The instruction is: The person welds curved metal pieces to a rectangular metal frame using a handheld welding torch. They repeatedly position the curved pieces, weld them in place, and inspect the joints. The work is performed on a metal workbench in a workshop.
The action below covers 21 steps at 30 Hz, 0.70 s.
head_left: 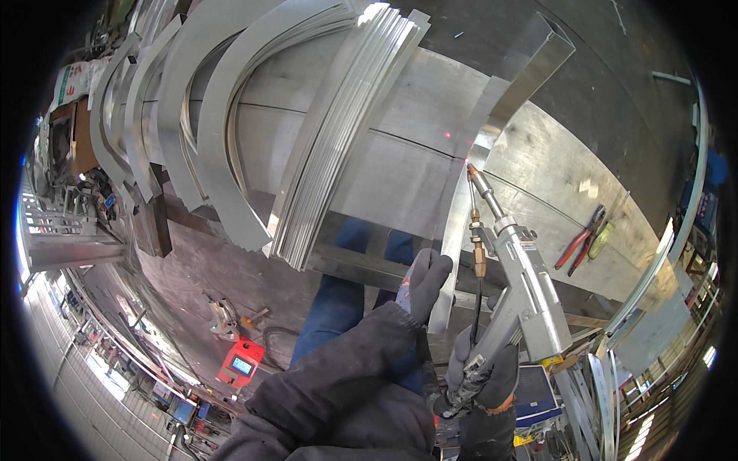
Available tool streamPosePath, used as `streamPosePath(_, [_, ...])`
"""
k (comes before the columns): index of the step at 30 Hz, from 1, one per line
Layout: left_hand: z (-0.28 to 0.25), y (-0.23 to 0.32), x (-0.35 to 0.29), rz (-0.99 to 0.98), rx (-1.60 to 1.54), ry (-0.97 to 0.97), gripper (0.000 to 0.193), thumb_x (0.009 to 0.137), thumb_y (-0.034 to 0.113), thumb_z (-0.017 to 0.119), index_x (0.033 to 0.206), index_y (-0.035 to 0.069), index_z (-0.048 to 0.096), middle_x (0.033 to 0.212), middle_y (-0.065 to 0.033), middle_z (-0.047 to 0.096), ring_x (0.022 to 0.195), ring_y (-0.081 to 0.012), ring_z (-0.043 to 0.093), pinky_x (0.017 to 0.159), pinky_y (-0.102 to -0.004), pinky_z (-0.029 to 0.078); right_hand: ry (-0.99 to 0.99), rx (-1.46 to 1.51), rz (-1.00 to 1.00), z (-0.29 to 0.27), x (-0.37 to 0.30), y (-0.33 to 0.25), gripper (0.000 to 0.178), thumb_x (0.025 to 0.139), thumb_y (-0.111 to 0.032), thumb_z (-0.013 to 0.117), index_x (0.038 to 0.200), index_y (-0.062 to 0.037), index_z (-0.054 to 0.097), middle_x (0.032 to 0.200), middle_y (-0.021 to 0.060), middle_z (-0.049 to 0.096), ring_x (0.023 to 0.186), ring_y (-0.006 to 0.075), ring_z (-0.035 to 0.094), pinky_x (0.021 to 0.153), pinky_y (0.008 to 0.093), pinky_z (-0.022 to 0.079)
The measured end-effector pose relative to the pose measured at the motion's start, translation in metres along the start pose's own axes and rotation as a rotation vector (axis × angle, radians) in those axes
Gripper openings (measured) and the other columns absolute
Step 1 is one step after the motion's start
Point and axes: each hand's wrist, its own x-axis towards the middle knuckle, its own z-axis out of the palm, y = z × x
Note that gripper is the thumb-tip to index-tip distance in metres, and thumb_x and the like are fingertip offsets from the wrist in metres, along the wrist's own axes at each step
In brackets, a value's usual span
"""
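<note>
A laser welding gun (530, 284) points up and away from me, with my gloved right hand (492, 376) closed around its handle. Its nozzle tip touches or nearly touches a long bent sheet-metal strip (511, 96), and a red glow shows there. A thin wire feed tube with a brass fitting (480, 257) runs alongside the gun to the tip. My gloved left hand (424, 284) is closed on the near end of that strip, left of the gun. The strip lies across the metal worktable (415, 161), its far end overhanging the far edge.
A stack of straight metal strips (330, 138) lies left of centre, with several curved metal pieces (223, 138) beyond it. Red-handled pliers (576, 242) rest on the right. A red device with a screen (241, 365) stands lower left. Metal lengths (588, 403) lean at lower right.
</note>
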Motion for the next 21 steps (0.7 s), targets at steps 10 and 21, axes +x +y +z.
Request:
streamPosePath(10, [-0.004, -0.017, 0.009, 0.300, 0.234, 0.007, 0.033, 0.104, 0.034, 0.057, 0.093, 0.004, 0.048, 0.084, -0.0024, 0.041, 0.079, -0.0138, 0.040, 0.072, -0.0350, 0.039, 0.170, -0.116, -0.118, 0.017, 0.005, 0.012, 0.080, 0.091, -0.082, 0.050, 0.095, -0.0022, 0.054, 0.056, 0.0074, 0.053, 0.045, 0.0165, 0.051, 0.041, 0.0273, 0.041])
streamPosePath(21, [0.001, -0.003, -0.003, 0.088, 0.192, 0.012, 0.023, 0.105, 0.027, 0.053, 0.099, 0.005, 0.050, 0.088, -0.0032, 0.038, 0.083, -0.0163, 0.039, 0.075, -0.0359, 0.037, 0.138, -0.157, -0.146, 0.018, 0.006, 0.012, 0.080, 0.093, -0.080, 0.050, 0.094, 0.0003, 0.055, 0.057, 0.0080, 0.056, 0.045, 0.0151, 0.054, 0.041, 0.0252, 0.042])
